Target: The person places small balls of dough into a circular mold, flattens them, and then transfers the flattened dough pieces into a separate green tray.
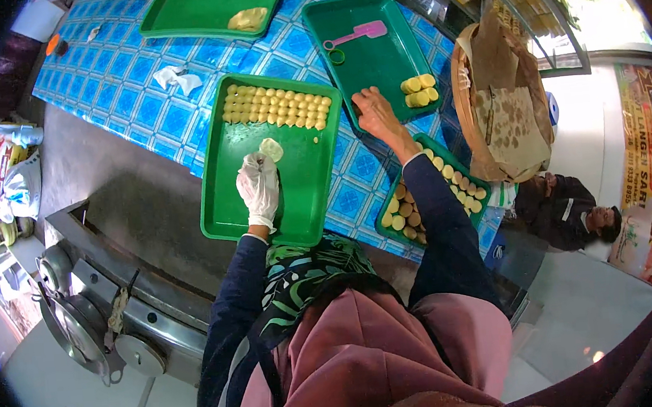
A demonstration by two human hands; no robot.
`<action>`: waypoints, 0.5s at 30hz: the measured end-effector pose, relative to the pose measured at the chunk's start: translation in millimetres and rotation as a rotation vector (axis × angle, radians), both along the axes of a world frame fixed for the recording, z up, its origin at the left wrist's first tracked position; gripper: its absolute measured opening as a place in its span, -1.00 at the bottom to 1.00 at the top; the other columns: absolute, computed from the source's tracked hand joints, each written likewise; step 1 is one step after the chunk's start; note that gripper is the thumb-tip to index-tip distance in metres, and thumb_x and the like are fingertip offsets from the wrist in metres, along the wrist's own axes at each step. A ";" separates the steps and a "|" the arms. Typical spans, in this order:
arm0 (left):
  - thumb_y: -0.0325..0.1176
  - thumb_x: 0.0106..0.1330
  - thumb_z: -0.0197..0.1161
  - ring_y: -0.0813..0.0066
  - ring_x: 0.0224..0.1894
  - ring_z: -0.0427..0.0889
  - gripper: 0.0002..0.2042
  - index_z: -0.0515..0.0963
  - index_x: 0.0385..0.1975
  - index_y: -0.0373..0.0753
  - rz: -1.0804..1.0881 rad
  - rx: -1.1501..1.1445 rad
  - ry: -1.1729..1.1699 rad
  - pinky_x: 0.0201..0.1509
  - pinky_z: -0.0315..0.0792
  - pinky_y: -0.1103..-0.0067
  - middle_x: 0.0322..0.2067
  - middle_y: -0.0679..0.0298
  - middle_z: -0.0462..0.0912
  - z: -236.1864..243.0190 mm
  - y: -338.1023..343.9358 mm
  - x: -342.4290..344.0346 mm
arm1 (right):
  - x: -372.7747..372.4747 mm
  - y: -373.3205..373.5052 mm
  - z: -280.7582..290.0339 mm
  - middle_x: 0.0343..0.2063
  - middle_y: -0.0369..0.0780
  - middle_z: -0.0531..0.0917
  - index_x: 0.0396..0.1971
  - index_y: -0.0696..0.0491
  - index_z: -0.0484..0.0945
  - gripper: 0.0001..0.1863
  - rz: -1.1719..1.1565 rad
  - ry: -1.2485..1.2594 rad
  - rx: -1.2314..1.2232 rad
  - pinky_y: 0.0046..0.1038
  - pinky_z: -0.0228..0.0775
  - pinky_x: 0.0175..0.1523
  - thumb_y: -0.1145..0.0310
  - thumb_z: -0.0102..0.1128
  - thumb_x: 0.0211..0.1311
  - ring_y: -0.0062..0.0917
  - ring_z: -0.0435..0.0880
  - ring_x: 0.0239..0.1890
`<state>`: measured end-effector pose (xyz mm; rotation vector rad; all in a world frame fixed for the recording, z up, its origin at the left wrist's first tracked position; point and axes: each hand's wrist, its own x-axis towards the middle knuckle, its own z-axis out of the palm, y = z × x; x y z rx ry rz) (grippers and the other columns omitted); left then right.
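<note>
White-gloved left hand over green tray — right hand outstretched, palm-down.

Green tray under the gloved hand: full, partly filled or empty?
Partly filled: yellow balls crowd one end of the green tray; bare green shows beside the left hand.

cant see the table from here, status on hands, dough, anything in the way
Left grip gloved, by flat dough in middle tray. Dough balls rowed at far end. Right grip bare, at edge of teal tray; possible obstacle there: pink tool.
</note>
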<state>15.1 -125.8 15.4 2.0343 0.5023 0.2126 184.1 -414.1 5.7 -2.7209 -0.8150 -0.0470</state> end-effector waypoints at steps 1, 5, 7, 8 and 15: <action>-0.36 0.33 0.24 0.06 -0.42 0.63 -0.90 0.55 -0.36 -0.24 0.022 -0.087 0.068 -0.29 0.45 0.32 -0.44 0.01 0.64 3.3 2.6 -0.2 | 0.8 2.1 0.4 -0.35 -0.01 0.59 -0.34 0.15 0.55 -0.79 -0.012 0.031 0.035 -0.05 0.43 -0.03 0.65 0.19 -0.06 0.00 0.52 -0.14; -0.38 0.34 0.21 0.52 -0.46 0.55 -0.73 0.65 -0.01 -0.22 0.144 -0.342 -0.033 -0.31 0.44 0.52 -0.46 0.27 0.67 -8.0 0.2 -0.1 | 10.7 -11.0 11.4 -0.28 0.02 0.66 -0.34 0.14 0.59 -0.83 -0.166 -0.012 -0.022 -0.08 0.48 -0.02 0.59 0.21 -0.01 -0.01 0.57 -0.13; -0.40 0.34 0.20 0.66 -0.41 0.50 -0.64 0.66 0.12 -0.24 0.147 -0.522 -0.022 -0.30 0.42 0.59 -0.43 0.39 0.66 -8.6 2.2 -1.6 | 17.4 -7.8 13.4 -0.28 0.00 0.66 -0.33 0.13 0.61 -0.81 -0.161 -0.038 -0.019 -0.08 0.48 -0.02 0.57 0.25 -0.02 -0.02 0.57 -0.12; -0.39 0.35 0.20 0.65 -0.40 0.51 -0.66 0.68 0.08 -0.27 0.109 -0.450 -0.009 -0.29 0.43 0.59 -0.41 0.37 0.68 -13.7 7.3 -3.3 | 20.4 -0.2 13.2 -0.28 0.00 0.65 -0.33 0.13 0.61 -0.81 -0.099 -0.034 0.050 -0.08 0.47 -0.01 0.57 0.25 -0.02 -0.02 0.57 -0.12; -0.33 0.31 0.30 0.65 -0.38 0.54 -0.70 0.73 -0.08 -0.39 0.133 -0.281 -0.011 -0.24 0.42 0.65 -0.41 0.34 0.70 -2.0 1.1 6.5 | 27.1 17.4 13.9 -0.31 -0.06 0.61 -0.32 0.13 0.63 -0.80 0.061 0.044 0.028 -0.07 0.45 0.00 0.59 0.25 -0.01 -0.05 0.55 -0.13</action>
